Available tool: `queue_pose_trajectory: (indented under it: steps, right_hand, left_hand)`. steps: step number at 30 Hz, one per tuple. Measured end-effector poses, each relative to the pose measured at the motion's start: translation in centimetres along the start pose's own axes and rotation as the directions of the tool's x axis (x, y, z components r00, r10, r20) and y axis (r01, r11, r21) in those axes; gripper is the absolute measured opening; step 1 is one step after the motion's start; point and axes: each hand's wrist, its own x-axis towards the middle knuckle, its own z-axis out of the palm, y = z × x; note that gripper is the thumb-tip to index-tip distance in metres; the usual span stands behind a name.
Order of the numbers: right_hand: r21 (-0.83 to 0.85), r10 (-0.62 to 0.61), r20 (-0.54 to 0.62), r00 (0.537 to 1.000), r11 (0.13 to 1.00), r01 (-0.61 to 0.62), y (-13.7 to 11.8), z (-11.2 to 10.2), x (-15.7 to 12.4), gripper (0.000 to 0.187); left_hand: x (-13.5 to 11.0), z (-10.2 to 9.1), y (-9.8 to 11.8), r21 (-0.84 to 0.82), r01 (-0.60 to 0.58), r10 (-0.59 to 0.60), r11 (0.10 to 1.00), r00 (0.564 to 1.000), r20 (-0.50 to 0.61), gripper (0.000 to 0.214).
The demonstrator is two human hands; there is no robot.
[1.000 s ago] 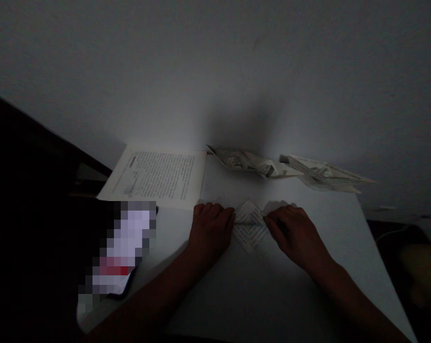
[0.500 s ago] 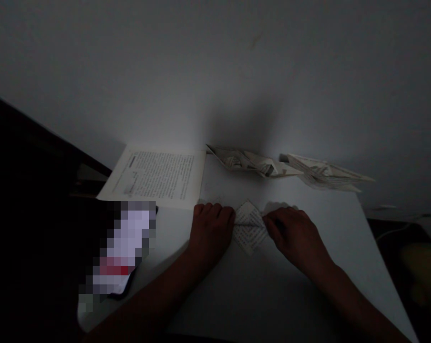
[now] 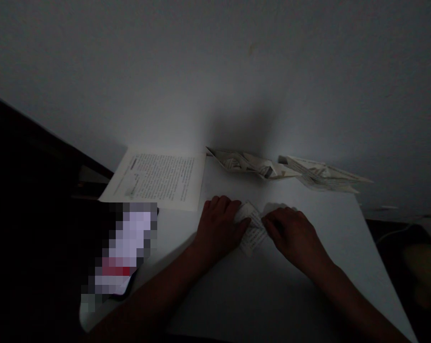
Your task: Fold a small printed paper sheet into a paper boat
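Observation:
A small folded piece of printed paper [image 3: 253, 231] lies on the white table [image 3: 280, 290] between my hands. My left hand [image 3: 220, 228] rests on its left side, fingers curled and thumb pressing over the paper's left corner. My right hand [image 3: 294, 236] pinches the paper's right corner, fingers bent down onto it. Part of the paper is hidden under both hands.
A printed page [image 3: 158, 178] lies at the back left. Two folded paper boats, one [image 3: 251, 164] and another [image 3: 323, 175], sit by the wall. A phone with a lit, blurred screen [image 3: 124, 252] lies at the left. Dark space surrounds the table's left and right edges.
My left hand has slid rightward over the folded paper, covering more of its left side and narrowing the visible part. The right hand has hardly moved.

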Motion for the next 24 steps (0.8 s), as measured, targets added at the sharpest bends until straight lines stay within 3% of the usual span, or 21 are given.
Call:
queue_pose_trajectory:
  steps: [4,10,18,22,24]
  right_hand:
    - [0.018,0.009,0.021,1.000,1.000,-0.009,0.0,-0.1,0.0,0.018]
    - [0.021,0.033,0.030,0.999,0.999,-0.034,0.0,-0.2,0.1,0.021]
    - [0.088,0.046,-0.042,0.998,0.995,-0.042,-0.1,0.1,-0.1,0.021]
    - [0.220,0.069,-0.161,0.984,0.975,-0.032,0.1,0.4,-0.4,0.017]
    - [0.296,0.086,-0.207,0.975,0.955,-0.021,0.3,0.4,-0.6,0.026]
  left_hand:
    - [1.2,-0.7,-0.5,-0.095,-0.101,0.113,0.990,0.985,0.131,0.064]
    - [3.4,-1.5,-1.3,-0.123,-0.191,0.220,0.974,0.930,0.293,0.064]
    - [3.1,-0.7,-1.8,-0.240,-0.122,0.175,0.963,0.961,0.213,0.063]
    - [2.8,-0.6,-1.7,-0.376,-0.042,0.120,0.926,0.975,0.186,0.055]
    - [2.6,-0.7,-1.6,-0.463,0.029,0.065,0.886,0.981,0.185,0.052]
